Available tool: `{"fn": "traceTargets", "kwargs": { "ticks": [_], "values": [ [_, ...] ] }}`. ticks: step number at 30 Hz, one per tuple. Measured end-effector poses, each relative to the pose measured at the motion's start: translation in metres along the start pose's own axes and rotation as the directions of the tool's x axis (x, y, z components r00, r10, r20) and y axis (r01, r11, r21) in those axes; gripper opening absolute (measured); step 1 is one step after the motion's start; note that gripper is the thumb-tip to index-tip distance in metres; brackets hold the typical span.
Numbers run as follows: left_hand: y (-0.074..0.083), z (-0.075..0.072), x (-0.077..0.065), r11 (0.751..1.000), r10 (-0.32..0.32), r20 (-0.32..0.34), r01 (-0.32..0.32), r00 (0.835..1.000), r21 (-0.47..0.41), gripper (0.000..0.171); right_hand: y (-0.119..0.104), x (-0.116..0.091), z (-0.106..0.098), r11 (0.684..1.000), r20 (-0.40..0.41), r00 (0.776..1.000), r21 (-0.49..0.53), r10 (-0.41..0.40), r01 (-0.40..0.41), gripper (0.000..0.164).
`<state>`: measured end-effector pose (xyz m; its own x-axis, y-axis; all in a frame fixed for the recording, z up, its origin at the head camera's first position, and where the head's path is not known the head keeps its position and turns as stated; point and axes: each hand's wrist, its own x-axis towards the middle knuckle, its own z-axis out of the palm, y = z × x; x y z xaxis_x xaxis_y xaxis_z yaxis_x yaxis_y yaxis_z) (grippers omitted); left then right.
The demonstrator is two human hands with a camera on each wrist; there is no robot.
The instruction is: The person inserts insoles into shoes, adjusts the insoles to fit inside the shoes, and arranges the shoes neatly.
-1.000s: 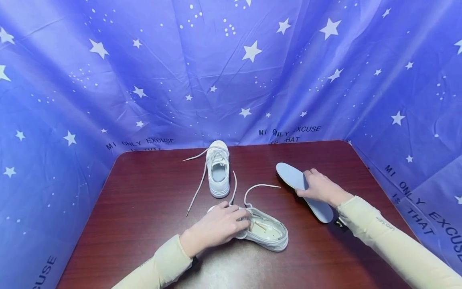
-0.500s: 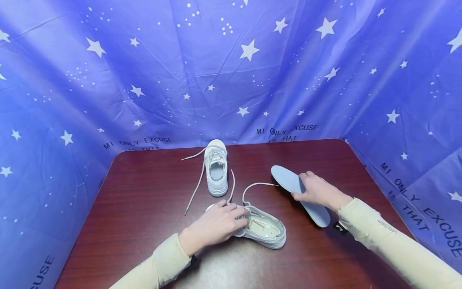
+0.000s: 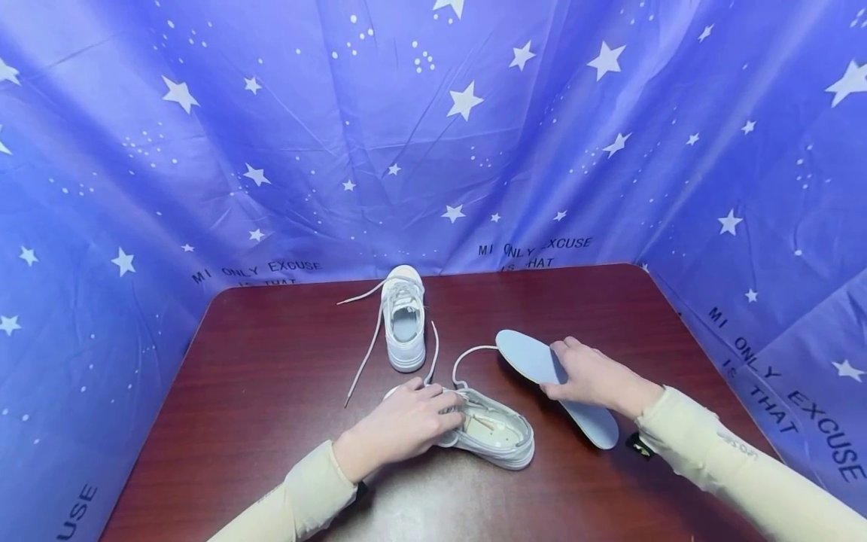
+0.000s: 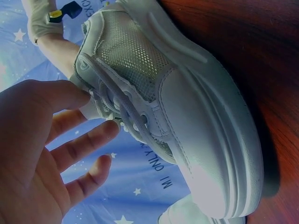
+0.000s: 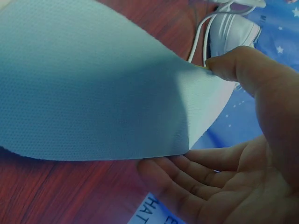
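Note:
A white lace-up sneaker (image 3: 506,454) lies close to me on the table, toe to the left, its opening showing a pale inner base. My left hand (image 3: 406,423) grips its laced upper; the left wrist view shows thumb and fingers at the tongue beside the laces (image 4: 122,100). To the right, my right hand (image 3: 596,380) holds a light grey-blue insole (image 3: 528,357) across its middle, thumb on one edge and fingers on the other. One end of the insole points toward the sneaker. The insole's textured face fills much of the right wrist view.
A second white sneaker (image 3: 406,355) stands farther back, toe away from me, a grey insole (image 3: 406,325) inside it and its laces spread leftward. Loose laces (image 3: 467,354) of the near sneaker trail behind it. A starry blue curtain (image 3: 352,150) surrounds the brown table (image 3: 271,376).
My right hand has brought the insole leftward and nearer to me, closer to the near sneaker; its far end now overlaps the lace tip. The left hand keeps its grip on the sneaker.

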<state>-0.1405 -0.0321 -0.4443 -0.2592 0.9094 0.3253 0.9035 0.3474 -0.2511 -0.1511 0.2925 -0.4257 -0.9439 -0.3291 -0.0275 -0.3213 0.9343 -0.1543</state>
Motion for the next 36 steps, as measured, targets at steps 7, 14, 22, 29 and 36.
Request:
{"fn": "traceTargets", "kwargs": {
  "ticks": [7,14,22,29,36],
  "values": [
    [0.002,0.001,-0.002,1.000,-0.003,0.001,0.003,1.000,-0.008,0.015,-0.013,-0.011,-0.001,1.000,0.012,1.000,-0.015,-0.011,0.011,0.075],
    [0.002,0.001,-0.003,1.000,-0.002,0.006,0.002,1.000,-0.005,0.015,-0.025,-0.020,-0.006,0.999,0.015,0.999,-0.011,-0.053,0.053,0.073],
    [0.000,0.001,-0.003,1.000,-0.005,-0.006,0.005,1.000,-0.012,0.015,-0.035,-0.026,-0.010,0.995,0.010,0.995,-0.022,-0.101,0.101,0.069],
    [0.000,0.001,-0.003,1.000,-0.006,-0.008,0.006,1.000,-0.011,0.015,-0.045,-0.032,-0.015,0.990,0.007,0.990,-0.022,-0.140,0.140,0.065],
    [-0.001,0.002,-0.002,1.000,-0.009,-0.004,0.009,1.000,-0.015,0.016,-0.055,-0.039,-0.022,0.987,0.010,0.987,-0.011,-0.158,0.158,0.061]
  ]
}}
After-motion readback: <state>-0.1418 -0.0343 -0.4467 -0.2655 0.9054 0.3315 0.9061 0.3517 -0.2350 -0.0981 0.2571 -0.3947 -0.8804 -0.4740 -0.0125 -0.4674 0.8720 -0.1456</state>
